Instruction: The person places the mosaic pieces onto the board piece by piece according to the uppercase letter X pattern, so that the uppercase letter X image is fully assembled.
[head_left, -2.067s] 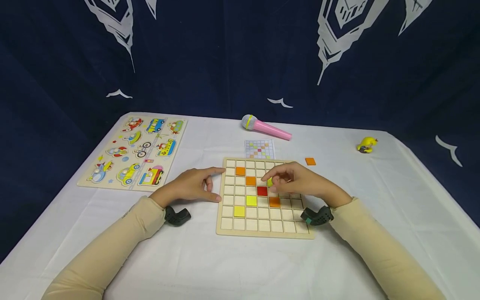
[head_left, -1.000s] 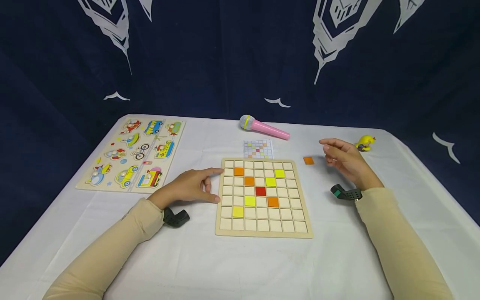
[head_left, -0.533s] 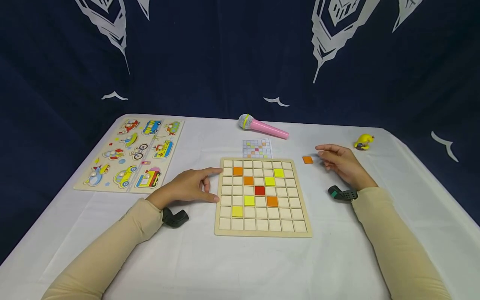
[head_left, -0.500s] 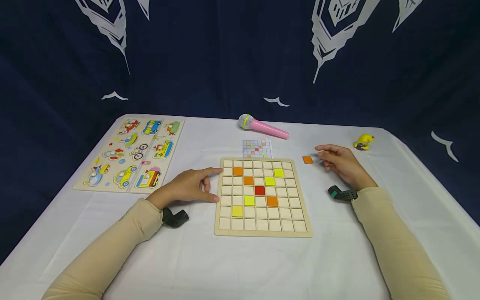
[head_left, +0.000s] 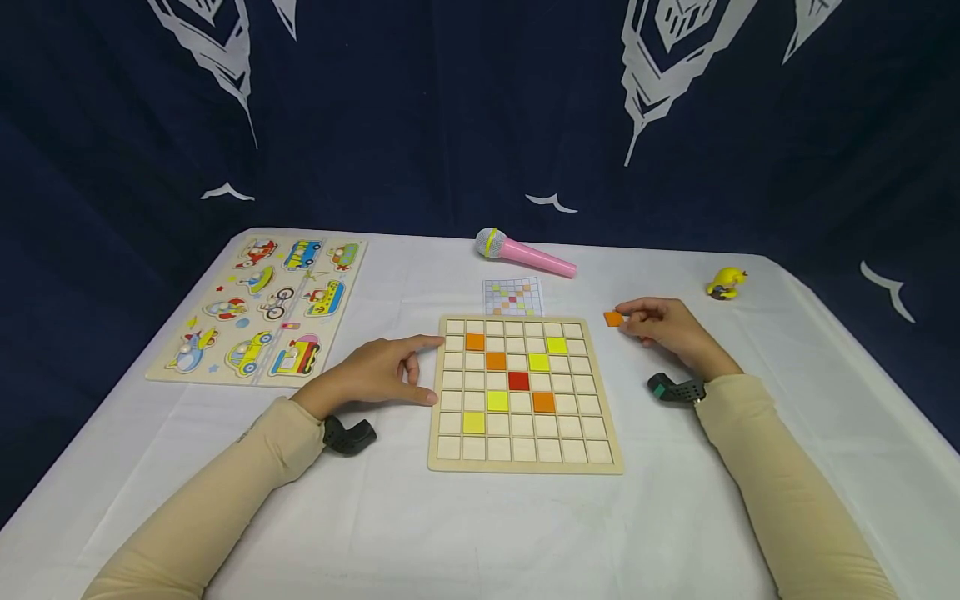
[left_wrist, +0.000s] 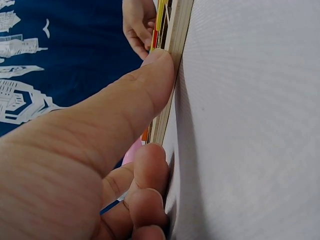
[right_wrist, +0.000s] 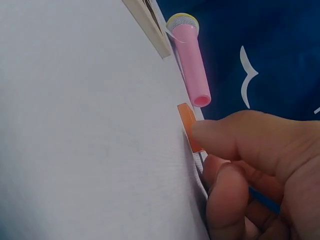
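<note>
The white cloth-covered surface (head_left: pixel 480 533) lies bare in front of the square wooden grid board (head_left: pixel 525 462), between the two sleeves; the left hand (head_left: pixel 375 375) presses against the board's left edge, blocking that side; bare cloth runs between the board's right edge and the right hand (head_left: pixel 663 329), whose fingers (right_wrist: pixel 220 137) touch the small orange square tile (head_left: pixel 613 318); behind the board, the small printed pattern card (head_left: pixel 512 296) and the pink toy microphone (head_left: pixel 525 254) crowd the way; the wooden vehicle puzzle board (head_left: pixel 262 304) fills the far left; the small yellow toy figure (head_left: pixel 726 283) sits well apart at far right
</note>
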